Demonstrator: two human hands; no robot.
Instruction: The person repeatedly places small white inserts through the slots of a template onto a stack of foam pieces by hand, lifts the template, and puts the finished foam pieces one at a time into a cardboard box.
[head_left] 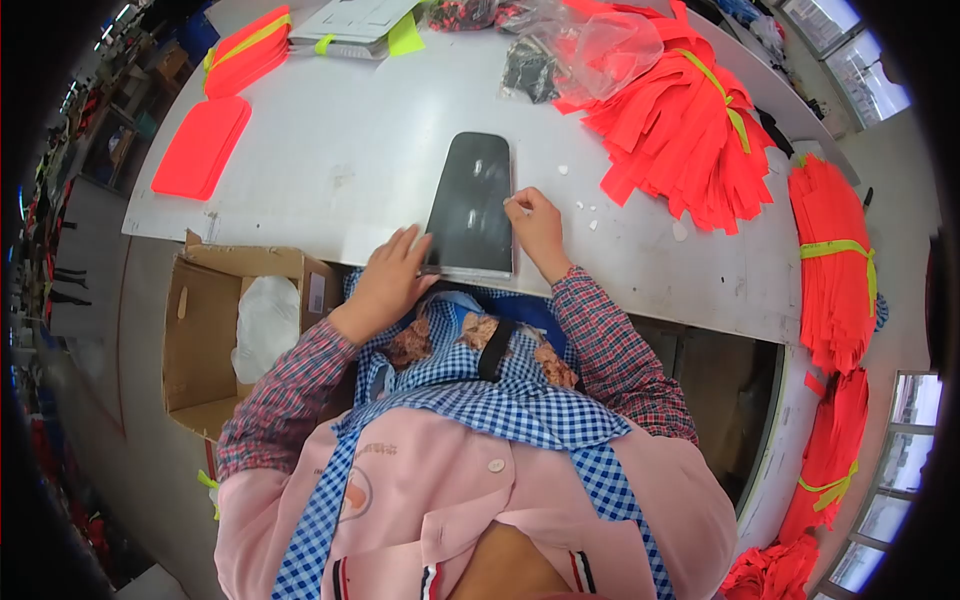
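A dark, glossy panel (470,200) with a rounded, narrower far end lies flat on the table in front of me. My left hand (388,272) is at its near left corner, fingers stretched out and fingertips at the edge. On the other side, my right hand (540,228) has thumb and index finger pinched together beside the panel's right edge. Whatever is between those fingertips is too small to make out. Several small white scraps (593,224) are scattered on the table to the right of this hand.
Orange-red strips (680,130) tied with yellow bands lie at the right, partly under clear plastic bags (605,55). Orange-red pieces (203,148) are stacked at far left, near grey panels (350,28). A cardboard box (190,340) holding a white bag stands below the table's left edge.
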